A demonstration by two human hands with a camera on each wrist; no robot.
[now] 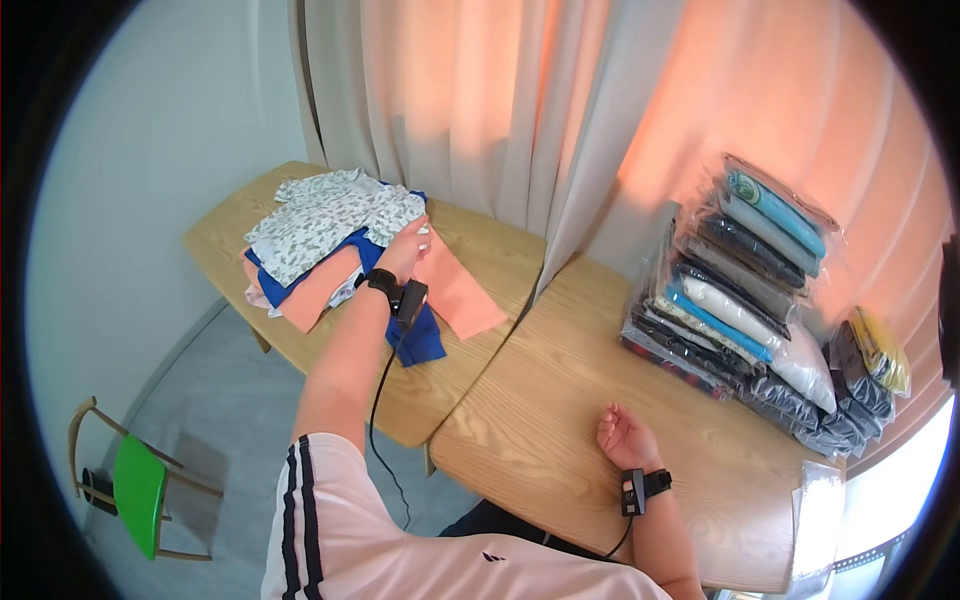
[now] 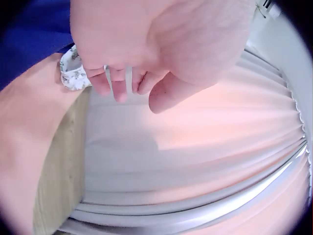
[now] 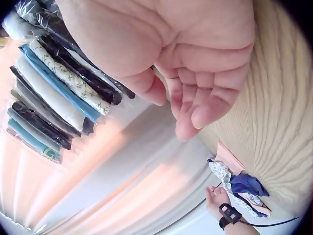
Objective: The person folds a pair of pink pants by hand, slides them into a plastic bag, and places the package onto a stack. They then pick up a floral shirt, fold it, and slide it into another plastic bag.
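My left hand is at the right side of a heap of clothes, its fingers loosely bent beside the sleeve of a white leaf-patterned shirt. In the left wrist view, a bit of that patterned cloth shows next to the fingers, and no cloth shows between thumb and fingers. Beneath the shirt lie a blue garment and a peach garment, partly covered. My right hand rests palm up over the right-hand table, fingers loosely curled and holding nothing.
Folded clothes in clear plastic bags stand in a tall stack at the back right, with more bagged clothes beside it. Two wooden tables meet at a seam. Curtains hang behind; a green chair stands at left.
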